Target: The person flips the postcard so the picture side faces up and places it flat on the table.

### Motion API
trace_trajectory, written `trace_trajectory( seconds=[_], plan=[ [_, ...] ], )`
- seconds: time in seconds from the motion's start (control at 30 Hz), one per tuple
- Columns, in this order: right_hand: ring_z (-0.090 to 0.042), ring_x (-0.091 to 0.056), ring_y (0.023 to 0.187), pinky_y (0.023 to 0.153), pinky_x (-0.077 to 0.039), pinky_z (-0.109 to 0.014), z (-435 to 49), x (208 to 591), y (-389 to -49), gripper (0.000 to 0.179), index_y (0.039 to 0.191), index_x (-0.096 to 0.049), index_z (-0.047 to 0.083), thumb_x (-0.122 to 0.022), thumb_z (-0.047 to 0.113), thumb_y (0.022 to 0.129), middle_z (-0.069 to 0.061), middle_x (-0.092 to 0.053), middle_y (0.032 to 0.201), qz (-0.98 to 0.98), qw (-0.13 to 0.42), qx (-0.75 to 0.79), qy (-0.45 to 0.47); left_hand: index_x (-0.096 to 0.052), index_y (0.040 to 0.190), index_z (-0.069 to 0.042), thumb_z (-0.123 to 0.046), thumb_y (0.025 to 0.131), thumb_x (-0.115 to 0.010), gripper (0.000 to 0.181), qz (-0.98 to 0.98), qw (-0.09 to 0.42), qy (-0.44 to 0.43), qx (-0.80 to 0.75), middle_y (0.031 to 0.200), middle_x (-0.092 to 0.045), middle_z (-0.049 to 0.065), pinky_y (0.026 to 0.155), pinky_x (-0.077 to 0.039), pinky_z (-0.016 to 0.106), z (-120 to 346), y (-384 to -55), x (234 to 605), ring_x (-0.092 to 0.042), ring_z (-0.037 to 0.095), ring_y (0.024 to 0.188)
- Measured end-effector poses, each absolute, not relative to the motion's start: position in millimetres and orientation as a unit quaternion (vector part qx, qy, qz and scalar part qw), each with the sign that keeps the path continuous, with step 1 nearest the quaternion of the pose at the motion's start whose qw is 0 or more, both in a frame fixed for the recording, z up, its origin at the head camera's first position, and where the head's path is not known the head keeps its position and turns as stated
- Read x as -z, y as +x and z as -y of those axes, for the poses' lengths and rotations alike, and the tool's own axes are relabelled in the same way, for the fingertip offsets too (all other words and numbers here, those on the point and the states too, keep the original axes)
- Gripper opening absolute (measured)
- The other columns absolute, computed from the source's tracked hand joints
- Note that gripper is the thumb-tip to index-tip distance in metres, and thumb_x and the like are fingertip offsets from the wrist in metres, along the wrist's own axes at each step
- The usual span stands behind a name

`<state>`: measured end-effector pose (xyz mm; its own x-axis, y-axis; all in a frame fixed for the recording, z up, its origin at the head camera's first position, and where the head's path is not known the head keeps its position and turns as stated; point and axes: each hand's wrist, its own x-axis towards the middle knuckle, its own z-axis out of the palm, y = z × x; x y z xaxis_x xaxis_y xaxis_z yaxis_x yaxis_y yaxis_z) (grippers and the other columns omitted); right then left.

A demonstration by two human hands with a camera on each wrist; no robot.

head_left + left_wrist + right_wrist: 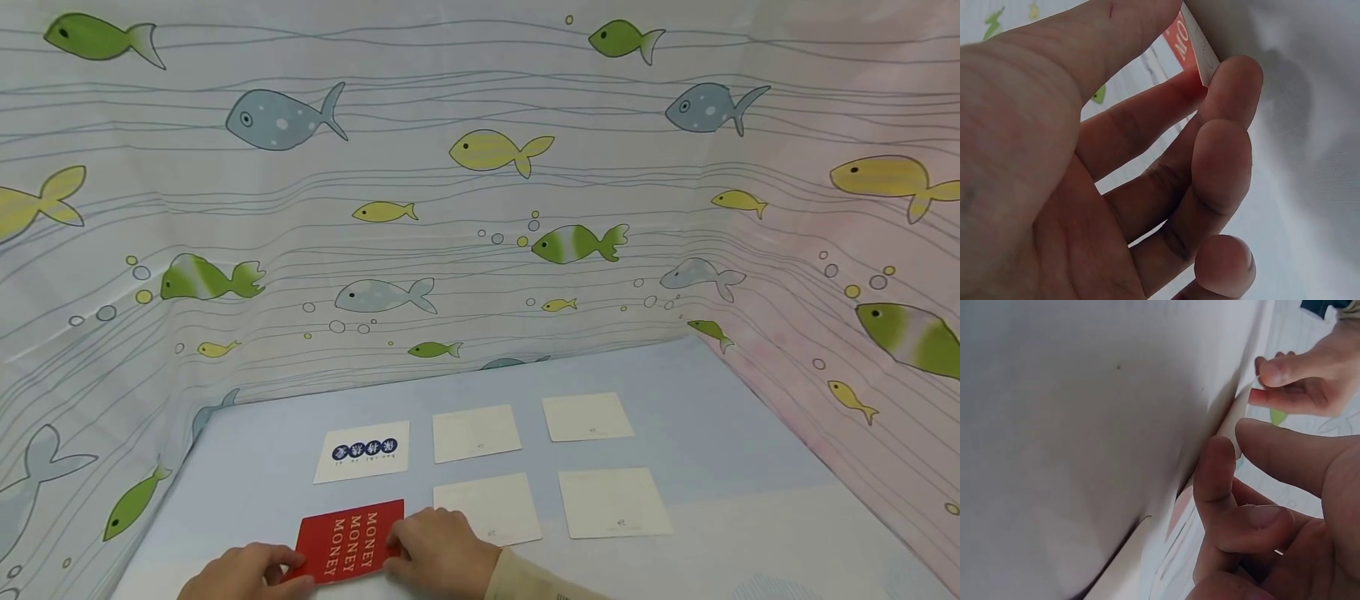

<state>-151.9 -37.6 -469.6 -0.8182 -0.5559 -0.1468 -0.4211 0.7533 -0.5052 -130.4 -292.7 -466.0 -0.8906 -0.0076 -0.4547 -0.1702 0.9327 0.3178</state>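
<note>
A red card [348, 542] lettered "MONEY" three times lies at the near left of the table, its back pale in the wrist views. My left hand [243, 573] pinches its left edge between thumb and fingers. At the opposite edge, my right hand [442, 554] grips the card between thumb and index finger. In the left wrist view, a corner of the card [1200, 56] shows between thumb and fingertips. The right wrist view has the pale side of the card [1234, 422] spanning both hands. Part of a white card [491, 500] is hidden behind my right hand.
Beyond the red card lies a white card [363, 452] with blue circles and characters. Farther right are more white cards, among them a back one [476, 433], a back right one [587, 417] and a near right one [615, 502]. Fish-printed sheeting [480, 92] walls the table.
</note>
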Motion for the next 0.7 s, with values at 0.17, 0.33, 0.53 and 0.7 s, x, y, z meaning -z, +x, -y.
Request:
trace_trajectory(
  seconds=[0.17, 0.33, 0.53, 0.7],
  plan=[
    [0.0, -0.052, 0.071, 0.071, -0.048, -0.026, 39.1, 471.7, -154.6, 0.016, 0.103, -0.078, 0.025, -0.076, 0.034, 0.091, 0.019, -0.068, 0.086, -0.927, 0.146, 0.232, -0.254, -0.072, 0.116, -0.006, -0.054, 0.075, -0.082, 0.064, -0.957, 0.223, -0.051, -0.179, 0.076, -0.059, -0.001, 0.065, -0.05, 0.032, 294.9, -133.4, 470.0, -0.054, 0.015, 0.071],
    [0.001, -0.054, 0.072, 0.073, -0.049, -0.026, 39.1, 472.2, -157.3, 0.016, 0.104, -0.078, 0.024, -0.076, 0.034, 0.091, 0.019, -0.069, 0.087, -0.927, 0.144, 0.236, -0.254, -0.072, 0.116, -0.006, -0.054, 0.075, -0.083, 0.064, -0.957, 0.222, -0.054, -0.18, 0.078, -0.06, -0.001, 0.065, -0.051, 0.033, 293.7, -134.9, 468.1, -0.054, 0.014, 0.072],
    [0.001, -0.054, 0.072, 0.071, -0.048, -0.026, 38.9, 470.9, -160.6, 0.016, 0.104, -0.078, 0.024, -0.076, 0.033, 0.091, 0.019, -0.069, 0.088, -0.926, 0.139, 0.246, -0.252, -0.073, 0.116, -0.006, -0.053, 0.073, -0.085, 0.065, -0.957, 0.219, -0.052, -0.184, 0.085, -0.066, -0.001, 0.068, -0.056, 0.039, 292.2, -137.7, 463.4, -0.056, 0.015, 0.074],
    [0.001, -0.053, 0.071, 0.068, -0.046, -0.025, 39.3, 471.3, -162.0, 0.014, 0.103, -0.078, 0.024, -0.077, 0.032, 0.091, 0.019, -0.069, 0.086, -0.927, 0.131, 0.242, -0.253, -0.074, 0.115, -0.004, -0.051, 0.073, -0.086, 0.063, -0.959, 0.213, -0.051, -0.181, 0.086, -0.067, -0.001, 0.07, -0.055, 0.041, 291.2, -139.7, 462.0, -0.056, 0.015, 0.075]
  ],
)
